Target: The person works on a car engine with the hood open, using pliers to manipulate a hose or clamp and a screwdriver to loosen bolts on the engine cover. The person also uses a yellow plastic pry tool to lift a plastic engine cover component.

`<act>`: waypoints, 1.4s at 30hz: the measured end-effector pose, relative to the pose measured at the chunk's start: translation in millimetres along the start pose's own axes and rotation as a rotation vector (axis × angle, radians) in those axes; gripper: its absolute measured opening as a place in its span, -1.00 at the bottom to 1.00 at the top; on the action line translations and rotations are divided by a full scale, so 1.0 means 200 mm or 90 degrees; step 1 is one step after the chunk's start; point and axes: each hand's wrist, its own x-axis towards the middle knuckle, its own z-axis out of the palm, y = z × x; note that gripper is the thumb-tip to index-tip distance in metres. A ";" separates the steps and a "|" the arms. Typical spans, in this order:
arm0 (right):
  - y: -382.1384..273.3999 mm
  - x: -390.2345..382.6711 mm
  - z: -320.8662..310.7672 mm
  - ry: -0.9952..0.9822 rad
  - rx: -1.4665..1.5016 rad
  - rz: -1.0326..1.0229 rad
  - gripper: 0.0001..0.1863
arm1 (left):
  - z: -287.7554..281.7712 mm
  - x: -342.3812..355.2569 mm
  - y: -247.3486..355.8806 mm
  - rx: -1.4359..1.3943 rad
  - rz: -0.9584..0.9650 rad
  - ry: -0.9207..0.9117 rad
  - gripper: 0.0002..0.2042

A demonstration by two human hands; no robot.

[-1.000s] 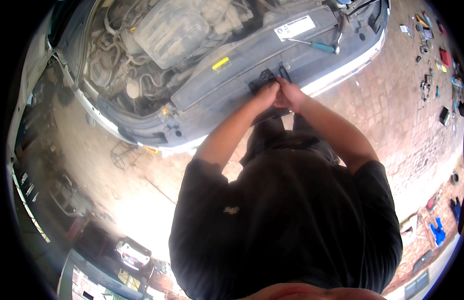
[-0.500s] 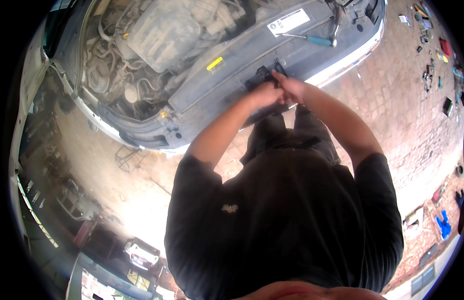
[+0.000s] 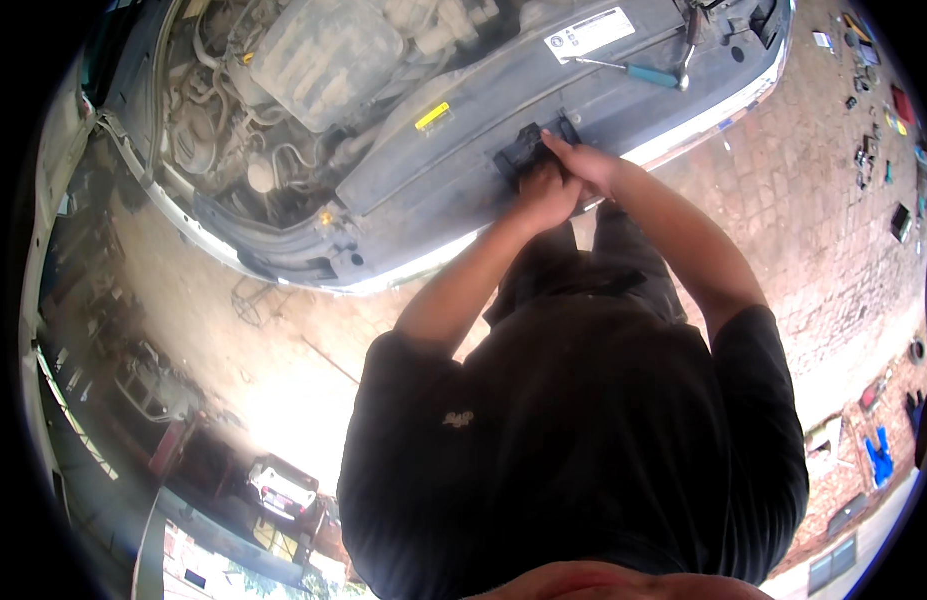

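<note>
My left hand (image 3: 549, 196) and my right hand (image 3: 587, 168) meet at the front edge of an open car's engine bay. Both work beside a black hood latch (image 3: 526, 148), which sits in a recess of the dark front panel (image 3: 473, 165). The left fingers curl down at the near side of the latch. On the right hand, the thumb points forward along the latch while the other fingers are bent and partly hidden. Whatever the fingers grip is too small or covered to make out.
A screwdriver with a teal handle (image 3: 651, 76) lies on the panel against a ratchet-like metal tool (image 3: 687, 55). Beyond is the dusty engine cover (image 3: 328, 65). Scattered tools and a red case (image 3: 901, 103) lie on the brick floor at right, with blue gloves (image 3: 879, 458) farther down.
My left hand has shifted right and turned, its fingers now lower beside the latch. The right hand stays nearly in place, thumb still forward. The whole view has shifted slightly.
</note>
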 end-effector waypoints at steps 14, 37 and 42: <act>0.02 -0.05 -0.03 -0.186 0.104 -0.043 -0.13 | -0.10 -0.04 -0.01 -0.132 -0.002 -0.020 -0.41; 0.10 -0.10 0.00 -0.110 0.134 -0.102 -0.24 | -0.10 0.06 0.14 -0.052 -0.149 0.082 -0.73; 0.11 -0.12 -0.01 -0.080 0.079 -0.099 -0.26 | -0.08 0.08 0.10 0.051 -0.139 0.110 -0.76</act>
